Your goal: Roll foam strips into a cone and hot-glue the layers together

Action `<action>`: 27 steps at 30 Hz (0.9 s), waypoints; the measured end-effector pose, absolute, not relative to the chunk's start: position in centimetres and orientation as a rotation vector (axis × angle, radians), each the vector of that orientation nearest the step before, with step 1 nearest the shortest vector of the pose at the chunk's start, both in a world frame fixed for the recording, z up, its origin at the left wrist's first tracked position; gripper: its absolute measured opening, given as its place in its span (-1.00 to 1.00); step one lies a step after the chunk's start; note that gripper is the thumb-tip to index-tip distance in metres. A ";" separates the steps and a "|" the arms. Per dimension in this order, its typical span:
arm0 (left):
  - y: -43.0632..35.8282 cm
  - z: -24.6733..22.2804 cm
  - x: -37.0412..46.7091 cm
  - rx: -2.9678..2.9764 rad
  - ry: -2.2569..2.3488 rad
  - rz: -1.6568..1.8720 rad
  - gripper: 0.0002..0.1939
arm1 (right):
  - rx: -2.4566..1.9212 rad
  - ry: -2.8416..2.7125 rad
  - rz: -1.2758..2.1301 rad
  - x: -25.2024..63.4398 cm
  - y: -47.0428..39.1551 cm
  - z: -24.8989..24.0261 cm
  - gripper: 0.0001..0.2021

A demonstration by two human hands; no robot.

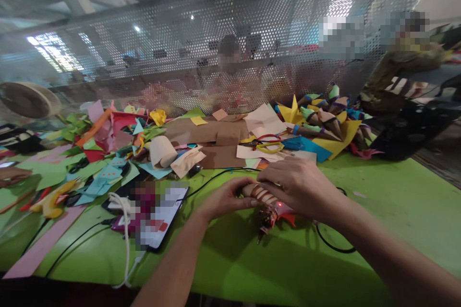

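A brown-and-white striped paper roll [264, 194] is held between my two hands above the green table. My left hand [230, 197] is closed round its left end, thumb below and fingers behind. My right hand [293, 180] lies over its upper right side with the fingers bent. A glue gun [268, 218] with a small red light and a dark, crusted nozzle pointing down is just below the roll; its body is mostly hidden under my right hand. A black cable curves out near my right wrist.
On the green table [399, 201], scissors with red and yellow handles [270, 146] lie behind my hands. Paper cones [326, 120] are piled back right. A phone [163, 220], cables and a yellow glue gun [54, 201] lie left. Another person's hand [13, 176] is far left.
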State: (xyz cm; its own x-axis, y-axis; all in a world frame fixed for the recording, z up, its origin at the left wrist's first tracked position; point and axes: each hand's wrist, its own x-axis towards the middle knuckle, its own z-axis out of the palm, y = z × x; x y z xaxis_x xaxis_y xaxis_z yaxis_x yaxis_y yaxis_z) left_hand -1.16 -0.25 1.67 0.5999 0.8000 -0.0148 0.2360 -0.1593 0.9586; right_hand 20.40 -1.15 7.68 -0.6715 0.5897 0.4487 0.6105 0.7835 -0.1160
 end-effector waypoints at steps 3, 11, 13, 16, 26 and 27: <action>-0.2 1.6 -1.2 1.717 0.858 0.621 -0.47 | -0.890 -2.509 -0.066 20.3 -1.2 7.6 -0.80; -0.1 1.4 -1.3 1.728 0.870 0.626 -0.46 | -0.893 -2.503 -0.024 20.3 -1.0 7.8 -0.84; -0.2 1.5 -1.3 1.721 0.861 0.628 -0.46 | -0.900 -2.496 -0.015 20.4 -1.0 7.8 -0.85; -0.2 1.6 -1.2 1.711 0.878 0.626 -0.44 | -0.903 -2.488 -0.011 20.3 -1.0 7.8 -0.85; -0.1 1.5 -1.2 1.694 0.834 0.656 -0.41 | -0.911 -2.402 0.009 20.8 -0.6 7.8 -0.88; 0.0 1.5 -1.2 1.702 0.827 0.663 -0.41 | -0.906 -2.385 0.001 20.8 -0.6 7.8 -0.88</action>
